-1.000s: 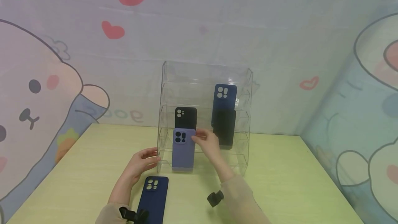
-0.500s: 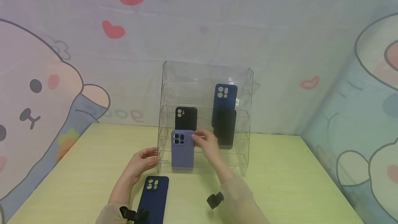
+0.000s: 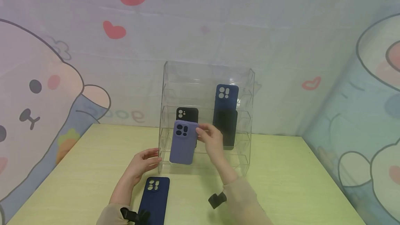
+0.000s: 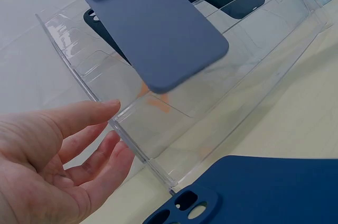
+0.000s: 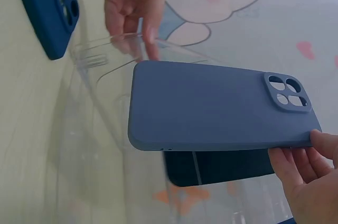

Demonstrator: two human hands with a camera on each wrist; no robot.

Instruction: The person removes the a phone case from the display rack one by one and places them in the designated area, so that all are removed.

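Observation:
My right hand (image 3: 213,142) pinches a lavender phone case (image 3: 182,145) by its upper right edge. The case is raised and slightly tilted in front of a clear acrylic tiered display rack (image 3: 206,74), its bottom end free in the right wrist view. Behind it, a black phone case (image 3: 187,113) stands in the rack, partly covered. With thumb and fingers on either side, my left hand (image 4: 63,155) holds the rack's left side panel near the front. A dark blue phone case (image 3: 154,199) lies on the table beside my left forearm.
On the rack's right side stand a blue phone case (image 3: 226,96) and, in front of it, a black phone case (image 3: 226,129). A cloth backdrop (image 3: 281,44) with cartoon prints hangs behind the pale yellow table (image 3: 281,183).
The lavender case first leaned forward at its top, then rose out of the rack's lowest tier and tilted, held by my right hand. My left hand has stayed on the rack.

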